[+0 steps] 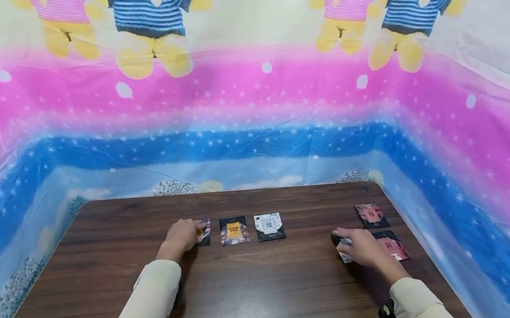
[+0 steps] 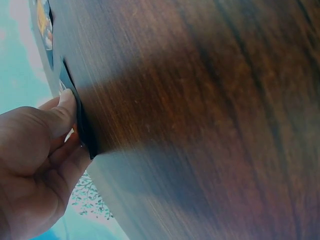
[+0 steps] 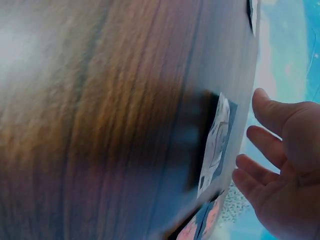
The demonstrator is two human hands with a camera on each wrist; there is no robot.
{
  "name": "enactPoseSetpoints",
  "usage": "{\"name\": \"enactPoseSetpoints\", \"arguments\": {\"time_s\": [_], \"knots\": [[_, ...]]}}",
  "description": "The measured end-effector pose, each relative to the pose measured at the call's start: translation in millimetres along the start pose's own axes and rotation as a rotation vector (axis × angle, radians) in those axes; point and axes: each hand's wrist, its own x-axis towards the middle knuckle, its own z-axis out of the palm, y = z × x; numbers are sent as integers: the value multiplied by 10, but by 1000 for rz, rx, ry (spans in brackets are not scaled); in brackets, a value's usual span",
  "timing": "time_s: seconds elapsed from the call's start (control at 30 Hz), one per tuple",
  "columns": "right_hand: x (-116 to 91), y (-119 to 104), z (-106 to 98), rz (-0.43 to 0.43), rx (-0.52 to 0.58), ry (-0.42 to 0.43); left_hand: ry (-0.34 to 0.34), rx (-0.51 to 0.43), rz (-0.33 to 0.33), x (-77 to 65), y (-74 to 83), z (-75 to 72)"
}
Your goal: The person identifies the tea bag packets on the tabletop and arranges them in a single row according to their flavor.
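My left hand is at the left of the row on the table. It pinches a flat square packet between thumb and fingers; in the left wrist view the packet's dark edge shows under the thumb. Over on the right, my right hand is over a white-and-black packet and partly hides it. The right wrist view shows that white packet on the table, with the right hand's fingers loosely bent and apart from it.
An orange-labelled packet and a white-labelled packet lie to the right of the left hand. Two red-labelled packets, one farther back and one beside the right hand, lie near the brown table's right edge. A printed curtain surrounds the table.
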Motion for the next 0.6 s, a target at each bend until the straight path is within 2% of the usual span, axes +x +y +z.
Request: {"name": "enactPoseSetpoints", "arguments": {"time_s": [0.23, 0.43, 0.6], "knots": [[-76, 178, 110, -4, -113, -26, 17, -1, -3, 24, 2, 20], [-82, 210, 159, 11, -52, 7, 15, -9, -1, 13, -17, 23], [-77, 209, 173, 43, -33, -3, 12, -27, -14, 25, -24, 34]]}}
